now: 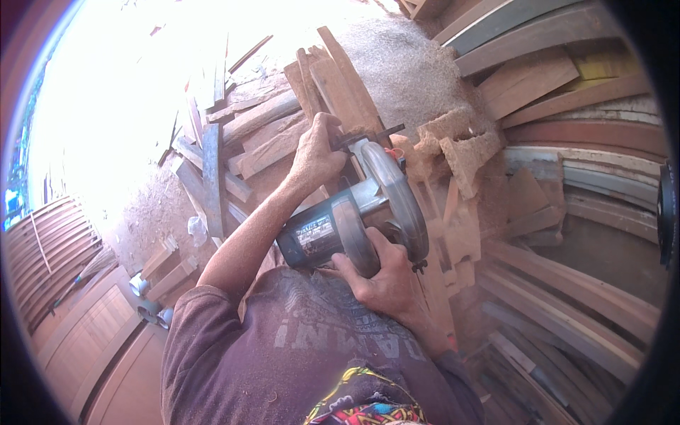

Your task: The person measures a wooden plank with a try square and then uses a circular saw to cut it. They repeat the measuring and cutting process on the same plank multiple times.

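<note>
The circular saw (312,234) is in the middle of the view, just in front of the shirt (283,340). The right hand (391,280) is closed around its rear handle (350,227); if a finger presses the trigger, I cannot tell. The left hand (316,156) is partly curled at the front of the saw, beside the long boards (340,92); what exactly it grips is hidden. Here I judge the main danger: these fingers are near the blade guard (402,191), and a kick or slip could bring the unseen blade to them. Loose shirt cloth could also be caught. For moving, offcuts (212,163) crowd the left, and plank edges (567,283) line the right; toward the sawdust heap (404,78) there seems more room.
</note>
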The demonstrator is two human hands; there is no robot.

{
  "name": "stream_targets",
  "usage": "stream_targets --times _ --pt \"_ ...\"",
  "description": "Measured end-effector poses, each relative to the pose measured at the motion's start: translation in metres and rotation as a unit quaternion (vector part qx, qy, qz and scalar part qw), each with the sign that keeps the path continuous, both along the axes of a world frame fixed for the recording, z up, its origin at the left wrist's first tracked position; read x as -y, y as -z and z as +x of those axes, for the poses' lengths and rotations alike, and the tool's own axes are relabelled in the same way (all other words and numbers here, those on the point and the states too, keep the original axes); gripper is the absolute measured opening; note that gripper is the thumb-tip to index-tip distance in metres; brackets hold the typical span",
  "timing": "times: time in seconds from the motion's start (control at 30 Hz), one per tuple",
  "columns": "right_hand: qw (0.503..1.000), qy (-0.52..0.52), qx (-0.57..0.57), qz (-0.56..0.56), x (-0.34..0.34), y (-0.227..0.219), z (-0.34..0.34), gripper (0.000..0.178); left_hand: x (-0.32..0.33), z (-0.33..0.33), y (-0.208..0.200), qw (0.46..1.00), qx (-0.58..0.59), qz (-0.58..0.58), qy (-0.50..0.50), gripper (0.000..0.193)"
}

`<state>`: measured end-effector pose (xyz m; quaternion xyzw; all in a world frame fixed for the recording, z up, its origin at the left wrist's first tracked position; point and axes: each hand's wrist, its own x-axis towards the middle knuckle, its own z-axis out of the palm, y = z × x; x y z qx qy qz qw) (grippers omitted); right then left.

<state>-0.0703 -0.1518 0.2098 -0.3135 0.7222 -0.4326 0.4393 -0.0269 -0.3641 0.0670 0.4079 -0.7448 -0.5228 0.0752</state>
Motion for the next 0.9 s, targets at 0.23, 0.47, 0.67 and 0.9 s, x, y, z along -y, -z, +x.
stream_targets --times 0.23,0.47,0.67,0.9 --pt "1.0 0.004 -0.006 0.011 0.01 0.0 -0.002 0.029 0.008 -0.003 -0.001 1.0 -0.006 0.0 -0.006 0.058" --pt "1.0 0.007 -0.017 0.002 0.019 0.001 -0.003 0.028 0.019 -0.005 0.001 1.0 -0.006 0.0 -0.005 0.058" --pt "1.0 0.009 -0.017 0.004 0.027 0.003 -0.005 0.027 0.027 -0.007 -0.002 1.0 -0.006 -0.002 -0.003 0.059" --pt "1.0 0.013 -0.013 0.008 0.033 0.006 -0.006 0.025 0.034 -0.009 0.002 1.0 -0.004 0.005 -0.007 0.059"
